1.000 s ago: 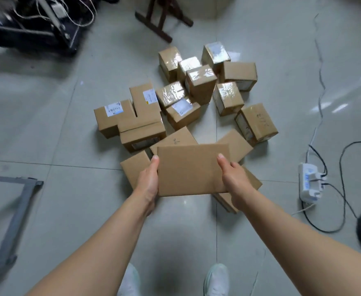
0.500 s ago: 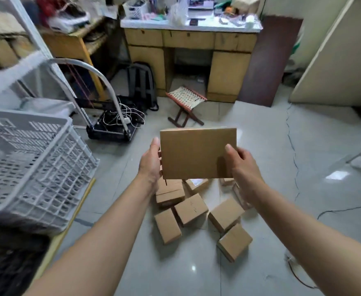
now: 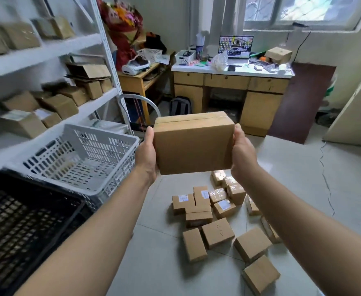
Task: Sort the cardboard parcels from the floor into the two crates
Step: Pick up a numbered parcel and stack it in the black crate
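I hold a plain brown cardboard parcel (image 3: 193, 146) in the air at chest height, its taped top edge facing away. My left hand (image 3: 146, 154) grips its left side and my right hand (image 3: 241, 155) grips its right side. To the left stands a white slatted crate (image 3: 102, 186), with no parcels visible in it. A black slatted crate (image 3: 25, 221) sits in front of it at the lower left. Several more cardboard parcels (image 3: 218, 231) lie scattered on the tiled floor below the held one, some with white labels or clear tape.
A white metal shelf unit (image 3: 53, 48) with boxes lines the left wall. A wooden desk (image 3: 228, 82) with a laptop stands at the back, a backpack (image 3: 180, 105) under it. A trolley handle (image 3: 139, 99) rises behind the white crate. A cable (image 3: 326, 178) trails along the right floor.
I have risen from the floor with the parcel and my view has swung up and left. The parcel has tilted so its top shows. The crates and shelf have come into view.
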A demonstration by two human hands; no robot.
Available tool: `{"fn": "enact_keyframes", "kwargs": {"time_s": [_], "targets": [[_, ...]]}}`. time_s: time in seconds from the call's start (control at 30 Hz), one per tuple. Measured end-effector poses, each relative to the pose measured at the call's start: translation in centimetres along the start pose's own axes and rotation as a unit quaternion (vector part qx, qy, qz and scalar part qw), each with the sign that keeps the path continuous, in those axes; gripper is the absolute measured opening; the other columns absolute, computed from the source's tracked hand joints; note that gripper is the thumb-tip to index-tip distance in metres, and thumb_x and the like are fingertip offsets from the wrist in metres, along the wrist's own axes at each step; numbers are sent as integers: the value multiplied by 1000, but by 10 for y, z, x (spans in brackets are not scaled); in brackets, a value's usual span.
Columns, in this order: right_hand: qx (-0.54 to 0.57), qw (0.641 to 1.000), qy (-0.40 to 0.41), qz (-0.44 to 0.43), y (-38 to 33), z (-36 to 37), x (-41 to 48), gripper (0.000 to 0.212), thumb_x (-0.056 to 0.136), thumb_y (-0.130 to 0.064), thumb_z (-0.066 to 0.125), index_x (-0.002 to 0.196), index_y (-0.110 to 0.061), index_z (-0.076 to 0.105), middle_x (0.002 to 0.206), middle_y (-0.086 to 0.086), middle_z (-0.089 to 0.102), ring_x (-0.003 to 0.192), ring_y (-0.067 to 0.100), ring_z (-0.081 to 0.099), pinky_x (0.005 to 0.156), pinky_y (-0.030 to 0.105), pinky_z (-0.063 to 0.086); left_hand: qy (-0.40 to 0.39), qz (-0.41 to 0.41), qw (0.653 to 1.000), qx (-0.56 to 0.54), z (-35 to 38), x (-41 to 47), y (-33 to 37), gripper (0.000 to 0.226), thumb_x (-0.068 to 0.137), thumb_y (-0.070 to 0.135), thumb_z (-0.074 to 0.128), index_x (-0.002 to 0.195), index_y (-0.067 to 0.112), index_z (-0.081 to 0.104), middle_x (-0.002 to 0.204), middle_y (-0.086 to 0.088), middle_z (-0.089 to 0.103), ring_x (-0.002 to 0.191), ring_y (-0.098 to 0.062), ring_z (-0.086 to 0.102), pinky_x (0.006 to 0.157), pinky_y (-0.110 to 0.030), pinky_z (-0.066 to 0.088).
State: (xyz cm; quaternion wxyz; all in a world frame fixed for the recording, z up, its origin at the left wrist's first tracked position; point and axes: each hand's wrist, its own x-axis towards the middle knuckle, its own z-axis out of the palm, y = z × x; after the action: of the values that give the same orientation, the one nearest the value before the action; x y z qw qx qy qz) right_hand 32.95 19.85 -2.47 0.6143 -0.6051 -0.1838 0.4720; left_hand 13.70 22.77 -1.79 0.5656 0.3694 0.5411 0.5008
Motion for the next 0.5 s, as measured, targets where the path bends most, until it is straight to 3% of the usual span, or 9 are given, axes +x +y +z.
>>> {"fn": "enact_keyframes", "kwargs": {"time_s": [0.07,0.13,0.2,0.3,0.37,0.43,0.5], "targets": [[30,998,-39,41,-1,15,-7,58,90,-64,42,126,-20,50,114,5,62,101,26,61,84,54,54,5,14,1000,-2,-16,-4,9,43,97,53,34,104,22,63,86,3,65,79,-11,60,57,-27,47],[49,991,-101,71,-2,27,-11,65,89,-68,40,127,-18,50,117,7,61,102,26,60,77,50,55,18,26,999,0,-32,-5,14,32,94,41,42,80,20,61,72,3,60,71,-13,55,58,-26,43],[45,985,-140,94,-2,33,-12,67,89,-69,36,122,-13,52,118,10,59,104,27,58,76,48,54,40,28,999,-12,-47,-5,16,25,88,25,42,63,20,46,61,4,48,64,-14,45,59,-27,38],[27,981,-161,107,-4,44,-9,66,89,-67,39,123,-12,55,115,10,63,105,29,61,93,51,50,43,22,998,-27,-68,-10,18,27,80,3,33,71,17,55,51,6,47,60,-13,38,57,-27,33],[-2,979,-172,109,-4,52,-10,62,90,-66,42,119,-14,57,107,9,65,98,27,63,88,47,53,42,26,999,-14,-77,-15,16,44,74,-7,29,88,13,64,60,5,57,65,-13,45,56,-26,36],[-22,974,-190,119,1,60,-11,55,89,-65,43,109,-17,60,103,8,66,94,25,63,83,44,53,86,24,996,-11,-88,-20,13,47,74,-9,29,97,10,66,70,1,60,73,-16,49,58,-27,40],[-42,968,-214,126,7,67,-14,54,87,-67,46,108,-20,62,107,6,67,99,24,63,89,46,51,130,19,991,-28,-97,-27,12,31,85,4,36,84,14,64,62,4,61,71,-15,50,59,-29,41]]}}
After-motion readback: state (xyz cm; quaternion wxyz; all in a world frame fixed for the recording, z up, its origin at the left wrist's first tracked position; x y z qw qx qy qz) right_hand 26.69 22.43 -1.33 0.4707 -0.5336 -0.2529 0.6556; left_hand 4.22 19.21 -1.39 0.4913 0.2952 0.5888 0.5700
